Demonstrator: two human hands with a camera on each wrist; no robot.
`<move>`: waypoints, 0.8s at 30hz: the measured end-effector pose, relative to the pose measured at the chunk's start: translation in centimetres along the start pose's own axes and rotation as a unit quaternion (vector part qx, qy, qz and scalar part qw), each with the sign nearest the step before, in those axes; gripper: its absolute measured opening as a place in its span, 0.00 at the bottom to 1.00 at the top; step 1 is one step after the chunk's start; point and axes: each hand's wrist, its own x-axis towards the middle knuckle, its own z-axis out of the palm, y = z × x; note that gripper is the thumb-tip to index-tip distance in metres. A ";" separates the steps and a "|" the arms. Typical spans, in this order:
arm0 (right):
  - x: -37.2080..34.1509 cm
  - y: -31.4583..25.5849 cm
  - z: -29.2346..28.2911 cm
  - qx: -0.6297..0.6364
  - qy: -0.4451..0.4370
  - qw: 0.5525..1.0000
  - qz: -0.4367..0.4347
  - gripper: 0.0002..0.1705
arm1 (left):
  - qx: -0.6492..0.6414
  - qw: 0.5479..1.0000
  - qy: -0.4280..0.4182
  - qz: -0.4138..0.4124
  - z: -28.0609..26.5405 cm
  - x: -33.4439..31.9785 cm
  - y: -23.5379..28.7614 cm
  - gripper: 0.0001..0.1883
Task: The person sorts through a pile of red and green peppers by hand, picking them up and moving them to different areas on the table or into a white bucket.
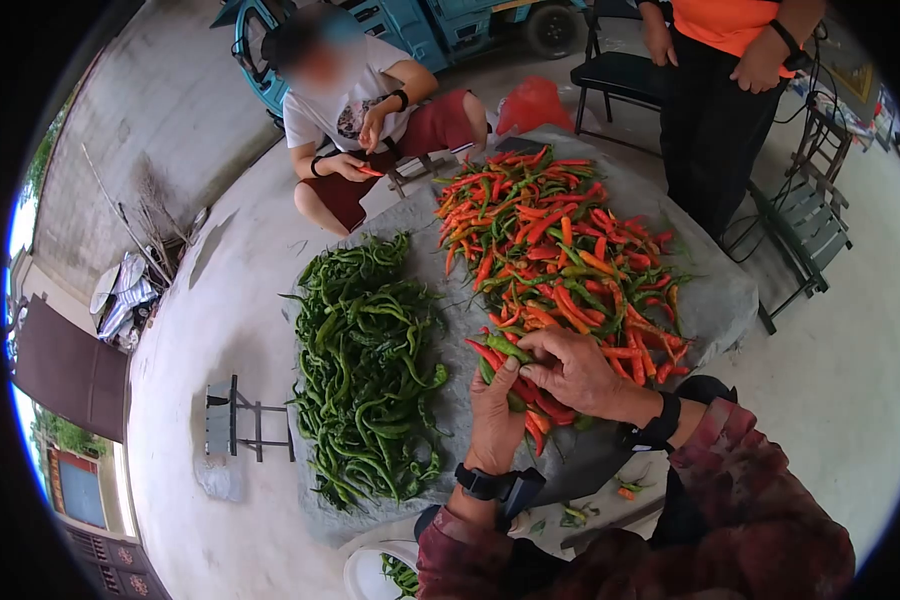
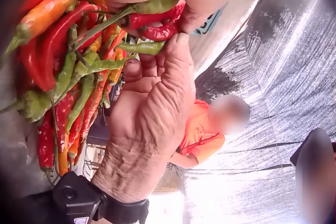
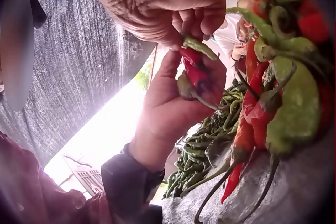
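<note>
My left hand (image 1: 496, 425) holds a few chili peppers in its curled fingers. In the left wrist view they show as a green chili (image 2: 156, 5) with a long stem, beside red chilies (image 2: 160, 30). Facing it, my right hand (image 1: 575, 372) pinches the end of a small green chili (image 2: 144, 48) between thumb and fingertips, right at the left hand's bunch. In the right wrist view, this green chili (image 3: 200, 48) overlaps a red chili (image 3: 194, 71). Both hands are over the near edge of a pile of red and orange chilies (image 1: 560, 250).
A heap of green chilies (image 1: 365, 370) lies left on the grey sheet (image 1: 720, 305). Across it, a seated person (image 1: 370, 110) holds a red chili; another person in orange (image 1: 725, 80) stands behind. A white bucket (image 1: 355, 575), a small stool (image 1: 222, 415) and a folding chair (image 1: 800, 235) are nearby.
</note>
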 end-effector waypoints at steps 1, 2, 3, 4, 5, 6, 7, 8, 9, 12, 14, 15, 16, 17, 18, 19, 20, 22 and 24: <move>0.0 0.0 0.0 0.001 0.000 1.000 0.001 0.17 | 0.009 1.000 0.000 0.005 -0.3 0.1 -0.1 0.11; 0.0 0.0 0.0 -0.005 0.016 1.000 -0.007 0.18 | 0.018 1.000 0.000 0.010 -0.4 0.1 -0.2 0.11; 0.0 -0.1 -0.1 -0.012 0.033 0.999 -0.014 0.18 | 0.019 1.000 0.000 0.007 -0.3 0.1 -0.1 0.11; 0.0 -0.2 -0.3 -0.014 0.035 0.999 -0.010 0.18 | 0.021 1.000 -0.007 0.013 -0.1 0.0 -0.1 0.11; 0.0 -0.4 -0.4 -0.009 0.023 1.000 -0.006 0.18 | 0.023 0.999 -0.013 0.019 0.1 0.0 -0.1 0.12; 0.1 -0.5 -0.5 -0.004 0.010 1.000 -0.002 0.17 | 0.023 1.000 -0.013 0.017 -0.1 0.0 -0.1 0.12; 0.0 -0.5 -0.4 -0.003 0.010 1.000 -0.001 0.17 | 0.017 1.000 -0.021 0.015 -0.3 0.1 -0.2 0.12; 0.0 -0.4 -0.3 -0.012 -0.004 1.000 -0.012 0.17 | 0.013 0.999 -0.028 0.014 -0.5 0.1 -0.2 0.12; 0.0 -0.4 -0.2 -0.021 -0.018 0.999 -0.025 0.17 | 0.013 0.999 -0.027 0.013 -0.5 0.0 -0.1 0.12; -0.1 0.0 0.0 -0.036 0.003 0.995 -0.094 0.15 | 0.011 0.999 -0.030 0.015 -0.2 0.0 0.0 0.12; 0.0 -0.2 0.0 -0.027 -0.001 0.995 -0.096 0.14 | 0.019 0.999 -0.032 0.022 -0.4 0.1 0.1 0.12; -0.1 -0.2 -0.1 -0.019 -0.004 0.995 -0.095 0.13 | 0.021 0.999 -0.033 0.023 -0.4 0.1 0.2 0.12; -0.1 -0.2 -0.1 -0.018 -0.003 0.995 -0.096 0.13 | 0.020 0.999 -0.027 0.023 -0.4 0.1 0.2 0.12; -0.1 -0.1 -0.1 -0.021 -0.010 0.996 -0.091 0.14 | 0.019 0.999 -0.022 0.023 -0.3 0.0 0.2 0.12; -0.1 0.0 -0.1 -0.023 -0.018 0.996 -0.086 0.15 | 0.019 0.999 -0.022 0.024 -0.2 0.0 0.2 0.12; -0.1 -0.1 -0.1 -0.022 -0.018 0.996 -0.087 0.15 | 0.021 0.999 -0.013 0.023 0.0 -0.1 0.2 0.12; -0.1 -0.3 -0.2 -0.029 -0.023 0.996 -0.076 0.15 | 0.022 1.000 -0.005 0.022 0.1 -0.1 0.3 0.12; -0.1 -0.3 -0.1 -0.035 -0.026 0.997 -0.067 0.15 | 0.019 1.000 -0.008 0.023 0.1 -0.1 0.2 0.12; -0.2 -0.2 -0.1 -0.039 -0.030 0.997 -0.058 0.16 | 0.017 1.000 -0.012 0.022 0.1 0.1 0.3 0.12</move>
